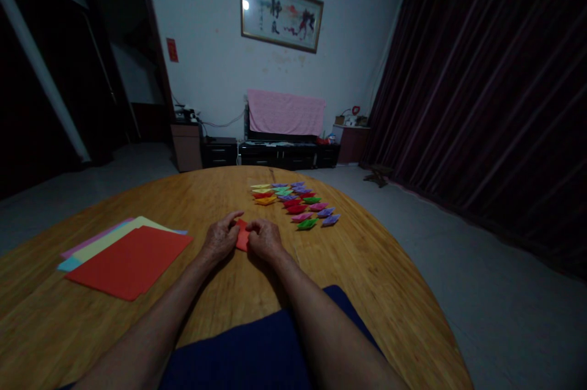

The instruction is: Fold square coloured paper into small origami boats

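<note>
Both of my hands rest on a round wooden table [367, 280] and pinch a small folded piece of red paper [241, 236] between them. My left hand [221, 237] grips its left edge, with the index finger stretched over the top. My right hand [265, 239] holds its right edge, fingers curled. Most of the red piece is hidden by my fingers. To the left lies a stack of coloured paper sheets [128, 258] with a red sheet on top. Beyond my hands, several small folded paper boats [298, 202] in many colours lie in rows.
The room is dim. A dark curtain [495, 90] covers the right side. A low cabinet with a pink cloth [285, 112] stands at the far wall under a framed picture [281, 12]. My dark blue clothing [257, 347] meets the table's near edge.
</note>
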`<state>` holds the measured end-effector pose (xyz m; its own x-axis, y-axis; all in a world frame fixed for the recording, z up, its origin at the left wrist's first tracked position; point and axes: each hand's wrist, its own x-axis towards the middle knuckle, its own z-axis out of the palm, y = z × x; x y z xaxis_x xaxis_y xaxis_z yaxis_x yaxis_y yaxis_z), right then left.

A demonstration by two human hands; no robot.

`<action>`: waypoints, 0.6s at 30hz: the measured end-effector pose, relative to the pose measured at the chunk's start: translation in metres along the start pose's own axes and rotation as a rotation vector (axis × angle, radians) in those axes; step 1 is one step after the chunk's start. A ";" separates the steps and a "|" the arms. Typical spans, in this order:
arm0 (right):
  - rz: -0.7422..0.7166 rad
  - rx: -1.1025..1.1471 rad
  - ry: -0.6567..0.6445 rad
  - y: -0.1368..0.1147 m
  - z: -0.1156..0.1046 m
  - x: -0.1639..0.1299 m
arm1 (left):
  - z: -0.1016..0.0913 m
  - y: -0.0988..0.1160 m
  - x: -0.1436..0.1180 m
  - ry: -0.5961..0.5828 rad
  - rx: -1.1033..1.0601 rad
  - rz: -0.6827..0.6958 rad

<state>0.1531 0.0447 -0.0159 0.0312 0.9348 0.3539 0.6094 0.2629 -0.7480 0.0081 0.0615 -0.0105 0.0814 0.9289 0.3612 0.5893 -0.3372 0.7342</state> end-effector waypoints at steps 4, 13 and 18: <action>0.042 0.027 -0.094 0.000 -0.003 0.009 | 0.000 -0.002 0.000 -0.010 -0.015 -0.001; -0.013 0.087 -0.106 0.007 -0.001 0.016 | -0.001 -0.003 0.002 -0.019 -0.042 -0.007; -0.022 0.139 -0.049 0.012 0.004 0.015 | -0.002 0.000 0.003 -0.036 -0.043 -0.011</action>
<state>0.1573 0.0627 -0.0219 -0.0213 0.9381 0.3457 0.4935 0.3106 -0.8124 0.0064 0.0637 -0.0081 0.1044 0.9373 0.3325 0.5550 -0.3324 0.7626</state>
